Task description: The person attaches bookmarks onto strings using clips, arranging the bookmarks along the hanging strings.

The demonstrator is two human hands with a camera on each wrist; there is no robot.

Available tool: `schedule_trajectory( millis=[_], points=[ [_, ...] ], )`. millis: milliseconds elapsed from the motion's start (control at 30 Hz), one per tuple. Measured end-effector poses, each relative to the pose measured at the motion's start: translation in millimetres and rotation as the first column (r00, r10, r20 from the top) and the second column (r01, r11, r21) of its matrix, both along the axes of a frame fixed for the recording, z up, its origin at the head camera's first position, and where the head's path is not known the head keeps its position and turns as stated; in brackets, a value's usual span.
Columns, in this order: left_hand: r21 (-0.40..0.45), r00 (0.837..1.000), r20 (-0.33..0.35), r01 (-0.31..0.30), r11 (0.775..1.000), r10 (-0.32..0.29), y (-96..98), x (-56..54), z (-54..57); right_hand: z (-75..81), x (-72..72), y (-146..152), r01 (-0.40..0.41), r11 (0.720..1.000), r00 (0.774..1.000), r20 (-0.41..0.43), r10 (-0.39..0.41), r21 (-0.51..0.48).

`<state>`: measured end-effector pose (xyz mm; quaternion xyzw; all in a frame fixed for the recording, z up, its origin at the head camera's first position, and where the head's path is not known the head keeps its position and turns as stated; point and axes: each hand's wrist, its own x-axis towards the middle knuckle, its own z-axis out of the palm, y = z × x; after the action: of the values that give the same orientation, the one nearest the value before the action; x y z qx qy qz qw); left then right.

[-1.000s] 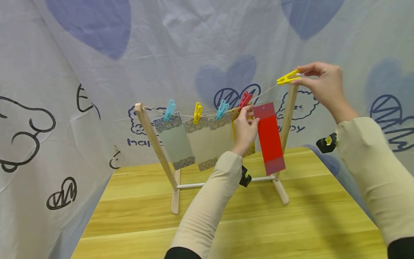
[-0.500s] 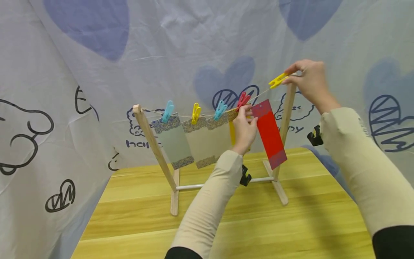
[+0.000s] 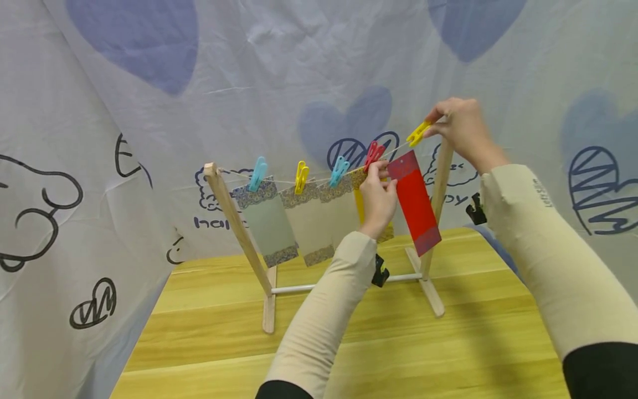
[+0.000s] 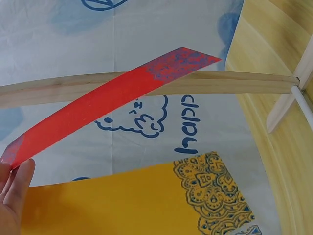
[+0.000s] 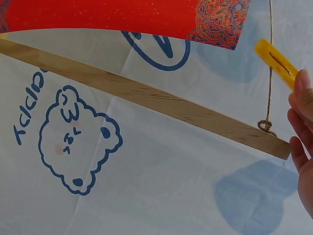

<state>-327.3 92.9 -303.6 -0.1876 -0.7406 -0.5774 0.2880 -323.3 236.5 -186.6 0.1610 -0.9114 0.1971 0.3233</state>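
Observation:
My left hand [image 3: 377, 200] pinches a red bookmark [image 3: 416, 202] with patterned ends by its upper left edge; the card hangs tilted just below the string. Above it, my right hand [image 3: 461, 126] holds a yellow clothespin [image 3: 418, 134] between thumb and fingers, its tip by the string [image 5: 270, 93]. In the right wrist view a gap shows between the clothespin and the red bookmark [image 5: 215, 22]. A red clothespin [image 3: 374, 155] sits on the string just left of the card, over a yellow bookmark [image 4: 112, 200] partly covered by my left hand in the head view.
A wooden stand [image 3: 239, 233] carries the string between two posts; its right post [image 3: 441, 183] is beside the red bookmark. Pale bookmarks [image 3: 269, 224] hang under blue clothespins [image 3: 258, 174] and another yellow clothespin [image 3: 301, 177]. A wood-grain table [image 3: 209, 343] lies below, a printed cloth [image 3: 239, 66] behind.
My right hand has moved left and slightly down along the string with the yellow clothespin, toward the red bookmark. The bookmark's lower end has swung right and up; my left hand stays nearly still.

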Motion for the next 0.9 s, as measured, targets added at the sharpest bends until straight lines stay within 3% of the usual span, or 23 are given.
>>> schedule_trajectory(
  millis=[233,433,900],
  points=[
    [-0.013,1.0,-0.016,-0.009,1.0,0.009,-1.0,-0.5,0.8,0.4,-2.6,0.2,-0.041,0.999,0.998,0.052,0.041,0.016],
    [0.009,0.997,-0.073,-0.006,1.0,0.007,-0.4,-1.0,0.9,0.3,-3.9,1.2,-0.078,0.997,0.993,0.089,0.075,0.029],
    [-0.005,0.986,-0.169,0.0,1.0,-0.001,-0.6,-2.2,5.3,3.1,-4.7,2.4,-0.087,0.995,0.987,0.138,0.079,0.053]
  ],
)
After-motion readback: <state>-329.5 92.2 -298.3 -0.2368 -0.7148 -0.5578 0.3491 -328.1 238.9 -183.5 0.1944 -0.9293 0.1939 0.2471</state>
